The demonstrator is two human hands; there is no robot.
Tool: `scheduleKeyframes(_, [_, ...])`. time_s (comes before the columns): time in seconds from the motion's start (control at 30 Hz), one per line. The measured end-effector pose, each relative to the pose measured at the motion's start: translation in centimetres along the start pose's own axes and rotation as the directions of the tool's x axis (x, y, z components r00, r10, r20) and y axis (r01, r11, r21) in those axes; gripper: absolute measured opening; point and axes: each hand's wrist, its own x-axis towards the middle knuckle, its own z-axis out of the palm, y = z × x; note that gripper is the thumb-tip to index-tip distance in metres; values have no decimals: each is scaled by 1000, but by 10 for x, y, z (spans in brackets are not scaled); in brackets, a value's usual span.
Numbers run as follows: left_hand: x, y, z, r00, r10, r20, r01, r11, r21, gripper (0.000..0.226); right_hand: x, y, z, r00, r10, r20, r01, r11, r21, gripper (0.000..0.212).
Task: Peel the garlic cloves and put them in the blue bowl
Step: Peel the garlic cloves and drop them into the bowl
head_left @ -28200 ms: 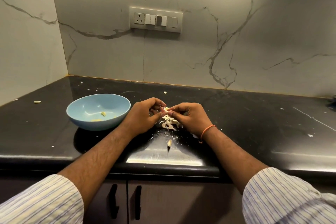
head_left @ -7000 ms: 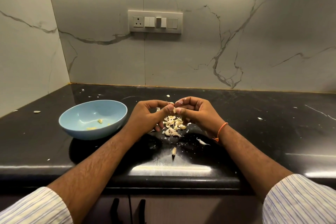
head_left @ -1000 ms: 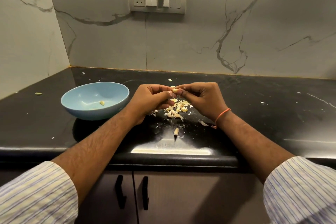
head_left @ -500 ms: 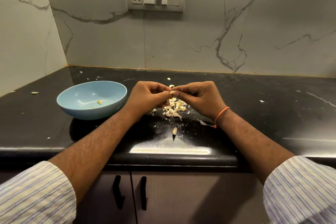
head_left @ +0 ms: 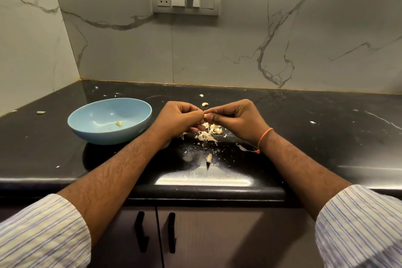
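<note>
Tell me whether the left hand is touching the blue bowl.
Apart. In the head view, a strip of black counter shows between the left hand and the blue bowl; the hand pinches a clove with the right hand.

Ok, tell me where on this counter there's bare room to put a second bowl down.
Barest: the black counter right of the right hand, only a few skin flecks out to the edge. A narrower strip lies behind the hands, toward the marble wall. Crowded: the peel pile below the hands, and the left side, taken by the blue bowl beside the left hand.
</note>
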Motion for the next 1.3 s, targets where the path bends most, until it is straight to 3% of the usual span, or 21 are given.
scheduleKeyframes(0.3, [1,1,2,1000,-23,20,23,1000,-5,15,2,1,-2,990,141,-20,-138,984,115,19])
scheduleKeyframes(0.67, [1,-3,-4,992,125,25,-127,990,59,29,4,-3,-6,966,259,-3,-246,924,292,24])
scheduleKeyframes(0.93, [1,-3,-4,989,147,23,-148,987,66,21,4,-1,-6,961,277,-10,-264,925,274,21])
scheduleKeyframes(1.3, [5,-9,-5,969,246,26,-245,936,252,18,4,-3,-5,961,274,-26,-256,926,279,27])
